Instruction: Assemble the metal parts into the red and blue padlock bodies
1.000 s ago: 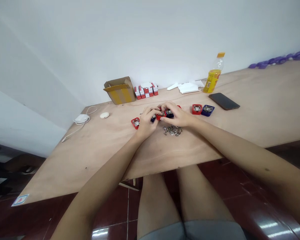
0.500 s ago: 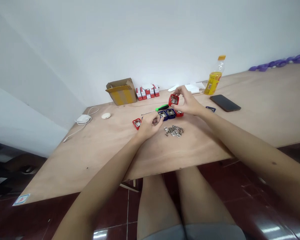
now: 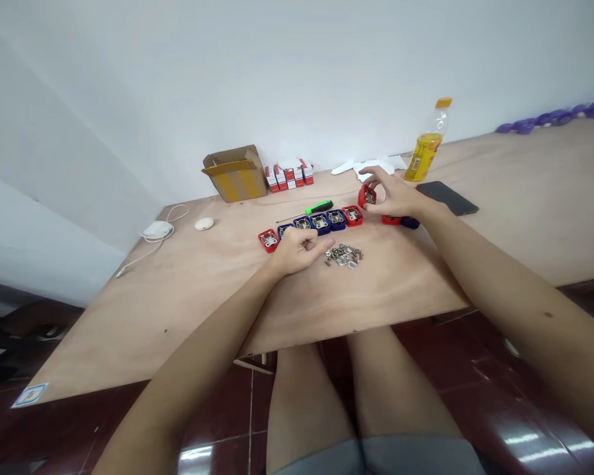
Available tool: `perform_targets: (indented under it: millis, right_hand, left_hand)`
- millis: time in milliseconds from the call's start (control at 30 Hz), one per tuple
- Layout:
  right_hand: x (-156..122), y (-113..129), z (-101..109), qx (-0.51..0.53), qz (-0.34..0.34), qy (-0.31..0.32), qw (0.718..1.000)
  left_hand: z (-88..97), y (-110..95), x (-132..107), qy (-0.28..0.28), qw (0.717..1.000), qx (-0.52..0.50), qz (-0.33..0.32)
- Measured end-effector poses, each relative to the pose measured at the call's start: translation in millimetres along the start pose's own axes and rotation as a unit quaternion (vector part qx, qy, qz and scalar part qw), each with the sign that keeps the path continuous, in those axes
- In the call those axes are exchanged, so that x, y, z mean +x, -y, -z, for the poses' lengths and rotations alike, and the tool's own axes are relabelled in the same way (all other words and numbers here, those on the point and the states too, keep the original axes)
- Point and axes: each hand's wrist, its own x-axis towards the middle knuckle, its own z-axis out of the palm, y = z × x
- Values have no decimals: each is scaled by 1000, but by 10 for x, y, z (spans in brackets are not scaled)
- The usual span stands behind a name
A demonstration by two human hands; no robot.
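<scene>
Between the thumb and fingers of my right hand is a small red case, raised off the table and tilted, with metal parts showing inside. My left hand rests with its fingers curled in and its thumb stretched toward a pile of small metal pieces. What its fingers may hold is hidden. Behind it runs a row of small open cases with metal parts: a red case at the left end, several blue cases, and another red case at the right end.
A green-and-black screwdriver lies behind the row. Further back stand a cardboard box and small red-and-white boxes. Near my right forearm are another red case, a blue case, a phone and a drink bottle.
My right hand has moved right with the red case, away from the row. My left hand has drawn back slightly from the blue cases, its thumb now by the metal pile.
</scene>
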Motion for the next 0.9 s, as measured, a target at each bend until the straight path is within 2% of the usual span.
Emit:
perform_targets:
  millis: [300, 633, 900]
  right_hand:
    - [71, -93, 32, -110, 10, 71, 991]
    - [75, -90, 54, -60, -20, 152, 986]
    - [65, -48, 93, -39, -54, 189, 980]
  left_hand:
    - [43, 8, 19, -12, 1000, -12, 19]
    - [50, 37, 21, -25, 999, 6, 30]
    - [43, 42, 19, -27, 999, -3, 32]
